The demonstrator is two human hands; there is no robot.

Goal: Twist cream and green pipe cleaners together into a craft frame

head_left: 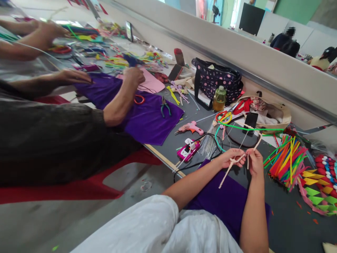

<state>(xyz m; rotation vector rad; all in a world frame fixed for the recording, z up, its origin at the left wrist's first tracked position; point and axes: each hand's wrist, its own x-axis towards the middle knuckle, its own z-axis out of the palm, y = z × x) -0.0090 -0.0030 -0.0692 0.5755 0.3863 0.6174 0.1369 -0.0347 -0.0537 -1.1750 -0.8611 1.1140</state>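
My left hand [233, 158] is closed on a cream pipe cleaner [224, 178], whose twisted end hangs down past the fingers. Close beside it, my right hand [254, 161] pinches another part of the cream pipe-cleaner piece; a long stretch rises above it and bends over at the top. The fingertips of both hands nearly meet, so the joint between them is partly hidden. Beneath my forearms lies a purple cloth [218, 196]. A bundle of colourful strips [288, 160] is to the right of my right hand.
A pink glue gun [191, 128], a magenta power strip [188, 150], a phone [251, 121] and a bottle [219, 98] stand or lie ahead. Farther left, a co-worker's hands [134, 75] are over another purple cloth with pliers [165, 107]. A dotted bag [217, 79] is by the partition.
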